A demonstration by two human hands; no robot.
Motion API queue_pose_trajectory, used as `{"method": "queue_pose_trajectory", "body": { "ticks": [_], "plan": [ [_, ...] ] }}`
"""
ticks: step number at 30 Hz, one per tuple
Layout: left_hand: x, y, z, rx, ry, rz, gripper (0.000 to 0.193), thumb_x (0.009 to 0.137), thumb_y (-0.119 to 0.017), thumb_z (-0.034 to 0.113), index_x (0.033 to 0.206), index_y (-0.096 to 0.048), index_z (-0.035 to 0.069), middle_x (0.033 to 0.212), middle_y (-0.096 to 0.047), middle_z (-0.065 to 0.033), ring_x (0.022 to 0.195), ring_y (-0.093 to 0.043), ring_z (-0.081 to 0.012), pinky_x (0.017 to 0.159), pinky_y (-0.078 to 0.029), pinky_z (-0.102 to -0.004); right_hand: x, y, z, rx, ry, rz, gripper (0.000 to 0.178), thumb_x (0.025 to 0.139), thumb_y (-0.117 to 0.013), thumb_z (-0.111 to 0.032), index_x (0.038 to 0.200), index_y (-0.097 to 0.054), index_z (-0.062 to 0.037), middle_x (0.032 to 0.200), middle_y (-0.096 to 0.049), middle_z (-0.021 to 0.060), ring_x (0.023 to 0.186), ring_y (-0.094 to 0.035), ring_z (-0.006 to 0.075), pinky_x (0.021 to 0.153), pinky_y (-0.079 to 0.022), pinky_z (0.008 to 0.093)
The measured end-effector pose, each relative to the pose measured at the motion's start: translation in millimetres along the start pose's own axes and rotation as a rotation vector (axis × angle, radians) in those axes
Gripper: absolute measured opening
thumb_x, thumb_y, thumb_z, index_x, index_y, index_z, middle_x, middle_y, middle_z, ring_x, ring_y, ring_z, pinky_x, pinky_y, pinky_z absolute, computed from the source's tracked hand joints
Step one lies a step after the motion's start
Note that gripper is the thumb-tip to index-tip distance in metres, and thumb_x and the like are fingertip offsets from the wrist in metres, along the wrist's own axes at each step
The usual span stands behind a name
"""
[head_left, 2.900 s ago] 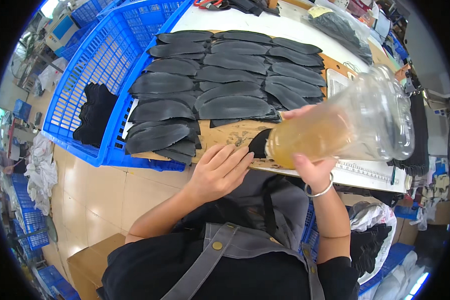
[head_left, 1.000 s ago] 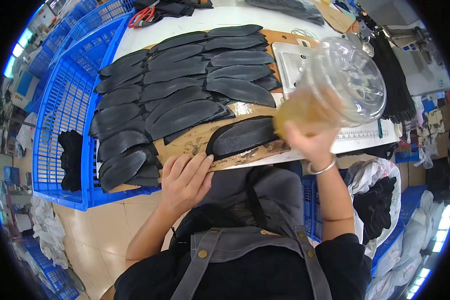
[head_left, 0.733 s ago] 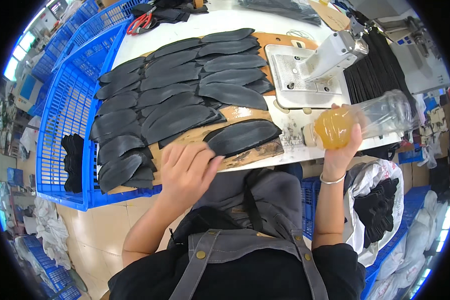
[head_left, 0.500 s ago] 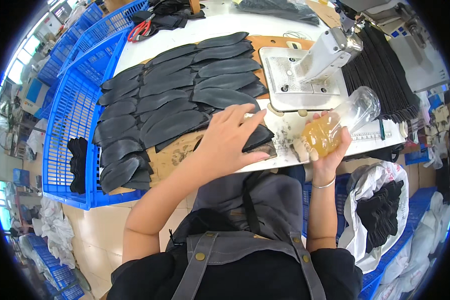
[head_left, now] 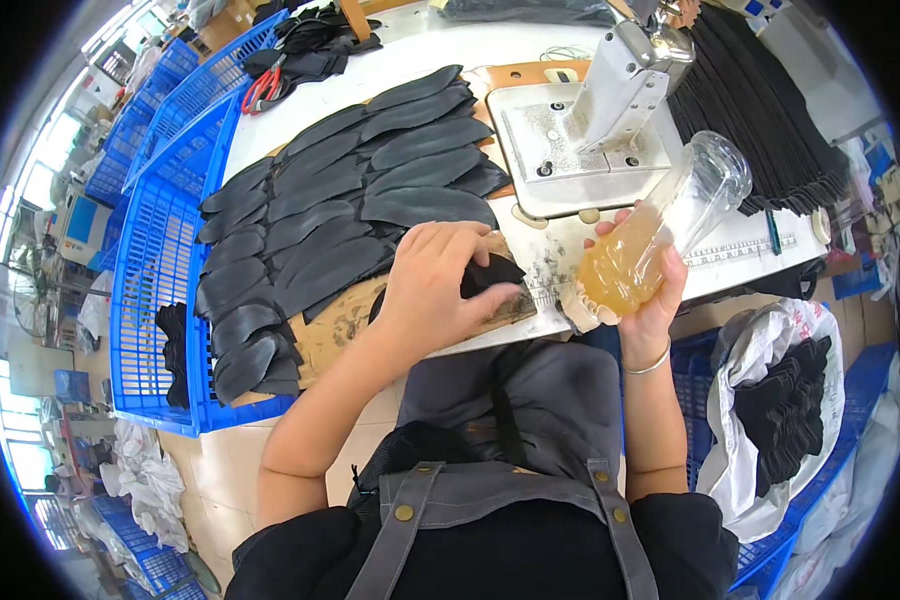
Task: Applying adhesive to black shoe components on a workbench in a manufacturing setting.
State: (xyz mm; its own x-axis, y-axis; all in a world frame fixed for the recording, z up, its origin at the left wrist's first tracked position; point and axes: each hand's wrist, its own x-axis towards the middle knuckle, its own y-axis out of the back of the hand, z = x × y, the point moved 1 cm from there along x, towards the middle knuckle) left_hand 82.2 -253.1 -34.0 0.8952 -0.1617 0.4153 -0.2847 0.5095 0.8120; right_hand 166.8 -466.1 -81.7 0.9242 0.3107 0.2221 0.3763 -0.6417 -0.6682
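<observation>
My right hand (head_left: pixel 650 290) is wrapped round a clear plastic bottle (head_left: pixel 625 265) of thick amber liquid, probably glue, tilted with its crusted beige end low and to the left. At the right end of a brown board (head_left: pixel 345 320), my left hand (head_left: pixel 438 285) is curled, thumb and fingers closed about a black curved piece (head_left: pixel 498 272). Its palm hides part of that piece. Several overlapping rows of black leaf-shaped pieces (head_left: pixel 320 220) cover the board beyond my left hand.
A white machine arm (head_left: pixel 620 95) rises from its metal base behind the bottle. Stacked black strips (head_left: pixel 760 120) lie at the right. A blue basket (head_left: pixel 155 300) stands left, red-handled scissors (head_left: pixel 263 90) lie far left, and a white sack (head_left: pixel 720 460) holds black pieces at lower right.
My left hand has drawn slightly down and curled its spread fingers in around the black piece. The bottle has shifted a little left in my right hand. The whole view has turned slightly.
</observation>
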Motion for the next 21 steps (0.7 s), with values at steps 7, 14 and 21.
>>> {"method": "queue_pose_trajectory", "body": {
  "ticks": [7, 14, 21],
  "plan": [
    [-6.5, 0.4, -5.4, -0.046, 0.141, 0.151, 0.03, 0.067, -0.075, 0.019, 0.084, -0.054, 0.004, 0.114, -0.058, -0.0121, 0.105, -0.051, -0.0307, 0.091, -0.038, -0.0388, -8.2, -23.6, 16.2, 0.306, -0.174, -0.248, 0.073, 0.078, -0.054, -0.053, 0.13, -0.035, -0.0065, 0.106, -0.047, 0.0068, 0.097, -0.053, 0.0226, 0.096, -0.039, 0.0548],
    [-17.6, 61.0, -16.4, -0.839, 0.705, 0.178, 0.023, 0.08, -0.064, 0.016, 0.097, -0.061, 0.001, 0.1, -0.065, -0.0087, 0.088, -0.058, -0.0142, 0.08, -0.044, -0.0284, -12.6, -42.7, 23.4, 0.167, -0.301, -0.291, 0.073, 0.074, -0.062, -0.048, 0.127, -0.034, -0.0058, 0.101, -0.048, 0.0067, 0.093, -0.056, 0.0229, 0.1, -0.035, 0.0557],
    [-29.4, 183.2, -88.9, -0.723, 0.594, 0.69, 0.024, 0.082, -0.058, 0.019, 0.095, -0.062, -0.001, 0.095, -0.066, -0.0082, 0.085, -0.059, -0.0139, 0.08, -0.042, -0.0268, -10.9, -41.5, 23.4, 0.27, -0.309, -0.282, 0.068, 0.076, -0.062, -0.045, 0.126, -0.035, -0.0079, 0.104, -0.049, 0.0073, 0.096, -0.056, 0.0237, 0.102, -0.033, 0.0557]
  ]
}}
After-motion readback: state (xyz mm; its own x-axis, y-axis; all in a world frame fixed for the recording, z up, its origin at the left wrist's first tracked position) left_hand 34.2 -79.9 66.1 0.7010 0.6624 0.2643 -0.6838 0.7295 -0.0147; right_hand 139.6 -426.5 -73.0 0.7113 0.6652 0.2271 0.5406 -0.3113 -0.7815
